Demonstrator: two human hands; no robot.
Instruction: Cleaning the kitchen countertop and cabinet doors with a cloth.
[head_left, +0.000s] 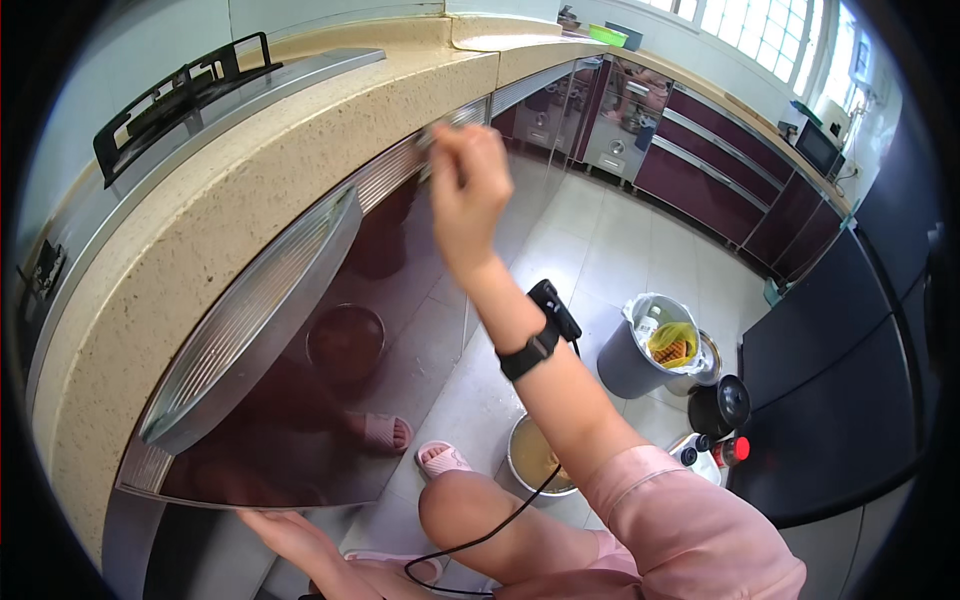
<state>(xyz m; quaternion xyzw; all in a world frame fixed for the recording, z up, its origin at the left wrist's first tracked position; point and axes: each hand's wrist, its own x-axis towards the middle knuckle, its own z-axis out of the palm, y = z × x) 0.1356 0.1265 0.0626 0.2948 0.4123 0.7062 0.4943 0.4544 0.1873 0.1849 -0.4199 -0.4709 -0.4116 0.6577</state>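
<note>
My right hand (472, 169) is bent into a fist against the ribbed metal trim (386, 176) along the top of a glossy dark red cabinet door (375, 300). A small greyish thing (426, 142) pokes out of its fingers, too blurred to name. At the lower left, my left hand (289, 536) grips the near edge of that door, its fingertips partly hidden. The door stands open, a dark gap beside it. A long curved metal handle (277, 337) sticks out from the door. Its glossy face mirrors a basin and a slipper.
The stone countertop (247, 165) overhangs the door and carries a black pan support (187, 97). On the tiled floor stand a metal basin of cloudy water (536, 454), a lined grey bin (626, 360), a black pot (720, 409) and a red-capped jar (731, 451). A black cable (480, 540) crosses my knee.
</note>
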